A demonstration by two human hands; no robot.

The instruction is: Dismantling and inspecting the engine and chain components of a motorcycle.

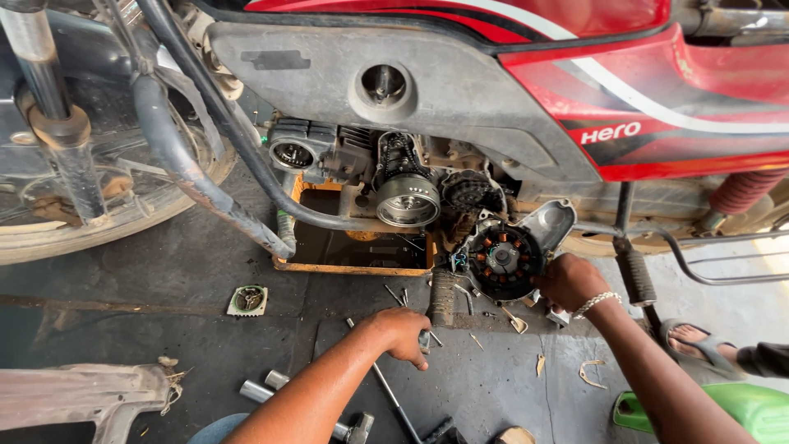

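Where copper coils ring: round stator [503,261]

Soft daylight, sharp focus, wide-angle edge distortion.

A red fuel tank and side panel [657,99] of a motorcycle fill the top of the scene, far above the fingers, over a grey plastic cover [394,90] with a round hole. A spoked front wheel [90,205] and fork leg [57,123] stand well to the left of the fingers. An orange-rimmed drain tray [353,251] of dark oil sits on the stained concrete floor [148,288] just above and left of the fingers. A small square gasket packet [247,300] lies further left. A green container [740,407] rests low at the right, beside a sandalled foot [690,339] of another person.
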